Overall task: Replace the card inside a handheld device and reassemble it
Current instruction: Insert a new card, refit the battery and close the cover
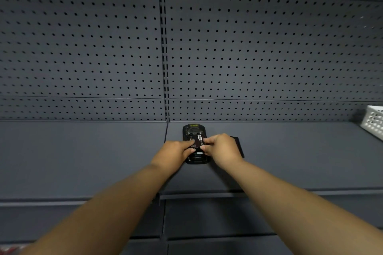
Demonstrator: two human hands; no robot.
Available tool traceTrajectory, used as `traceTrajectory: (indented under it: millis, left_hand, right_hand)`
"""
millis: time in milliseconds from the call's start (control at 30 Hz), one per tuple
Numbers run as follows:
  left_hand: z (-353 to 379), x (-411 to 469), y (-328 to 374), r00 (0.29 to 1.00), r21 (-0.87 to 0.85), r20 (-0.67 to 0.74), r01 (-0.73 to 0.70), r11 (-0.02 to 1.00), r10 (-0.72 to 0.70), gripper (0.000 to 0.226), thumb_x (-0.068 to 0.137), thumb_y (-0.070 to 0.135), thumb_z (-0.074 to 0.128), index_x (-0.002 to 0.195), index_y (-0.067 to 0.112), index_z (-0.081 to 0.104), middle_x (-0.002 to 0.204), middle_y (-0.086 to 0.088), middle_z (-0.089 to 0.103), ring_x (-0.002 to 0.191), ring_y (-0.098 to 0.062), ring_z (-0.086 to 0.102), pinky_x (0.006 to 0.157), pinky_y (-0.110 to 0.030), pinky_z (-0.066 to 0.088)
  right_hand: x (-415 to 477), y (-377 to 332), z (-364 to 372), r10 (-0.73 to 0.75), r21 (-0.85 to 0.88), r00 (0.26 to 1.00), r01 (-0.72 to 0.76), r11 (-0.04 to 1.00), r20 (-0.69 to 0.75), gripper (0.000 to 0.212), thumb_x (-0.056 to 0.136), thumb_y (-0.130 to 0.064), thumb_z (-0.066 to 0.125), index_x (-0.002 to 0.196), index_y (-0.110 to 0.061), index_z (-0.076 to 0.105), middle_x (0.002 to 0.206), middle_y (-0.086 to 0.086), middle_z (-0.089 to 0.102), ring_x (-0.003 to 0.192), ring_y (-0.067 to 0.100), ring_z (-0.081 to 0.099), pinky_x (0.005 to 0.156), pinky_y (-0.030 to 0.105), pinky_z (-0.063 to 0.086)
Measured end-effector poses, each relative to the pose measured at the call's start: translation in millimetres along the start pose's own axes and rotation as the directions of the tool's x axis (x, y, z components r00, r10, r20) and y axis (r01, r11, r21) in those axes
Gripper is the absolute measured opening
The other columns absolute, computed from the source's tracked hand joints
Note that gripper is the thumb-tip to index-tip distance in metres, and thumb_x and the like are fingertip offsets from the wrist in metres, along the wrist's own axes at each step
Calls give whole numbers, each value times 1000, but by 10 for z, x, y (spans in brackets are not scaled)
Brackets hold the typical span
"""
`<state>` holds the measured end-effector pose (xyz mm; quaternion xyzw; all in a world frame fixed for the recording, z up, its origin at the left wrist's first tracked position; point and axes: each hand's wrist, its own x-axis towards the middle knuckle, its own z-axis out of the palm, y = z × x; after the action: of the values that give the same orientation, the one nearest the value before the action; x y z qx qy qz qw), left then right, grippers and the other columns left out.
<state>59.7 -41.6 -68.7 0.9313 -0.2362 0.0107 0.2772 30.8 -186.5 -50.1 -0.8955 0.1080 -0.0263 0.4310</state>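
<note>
A black handheld device (191, 130) lies face down on the grey shelf (103, 155), its back open. Over its middle sits a black battery (198, 141) with a white label, tilted. My left hand (176, 152) pinches the battery's left edge and my right hand (220, 148) grips its right edge with thumb and fingers. A flat black piece (238, 145), perhaps the back cover, lies on the shelf just behind my right hand, mostly hidden. No card is visible.
A grey pegboard wall (248, 47) rises right behind the device. A white perforated basket (374, 121) stands at the far right of the shelf. The shelf's front edge (207, 194) runs below my forearms, with lower shelves under it.
</note>
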Motion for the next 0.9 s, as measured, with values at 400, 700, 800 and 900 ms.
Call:
traceTrajectory:
  millis: [400,700,800,900]
  left_hand:
    - [-4,65,-26,997,-88,-39,58,994,-62,35,85,22,64,119,13,62,117,-13,69,107,-23,63,95,-29,48]
    - [-37,-3,-62,997,-250,-38,53,967,-64,38,87,16,62,124,9,58,131,-11,60,121,-19,55,103,-21,36]
    - [-45,-15,-45,992,-305,-94,55,951,-88,35,88,17,61,121,8,60,127,-11,63,118,-19,57,101,-21,38]
    - [-56,-18,-24,987,-313,-124,54,948,-97,34,87,19,62,119,9,62,125,-11,64,118,-20,58,104,-26,40]
  right_hand:
    - [-43,33,-29,-102,-174,994,92,980,-47,35,84,-17,67,118,-6,64,114,11,71,106,19,66,88,19,44]
    - [-121,-7,37,-211,-213,966,177,961,-147,32,87,-27,62,113,-10,70,116,9,71,107,19,64,92,20,42]
    - [-102,-36,30,-186,-131,960,161,978,-211,30,86,-27,64,108,-9,72,112,8,73,106,19,66,89,18,43]
    - [-66,-46,27,-121,-28,965,117,993,-233,29,85,-26,66,106,-8,73,109,10,74,103,19,67,84,17,42]
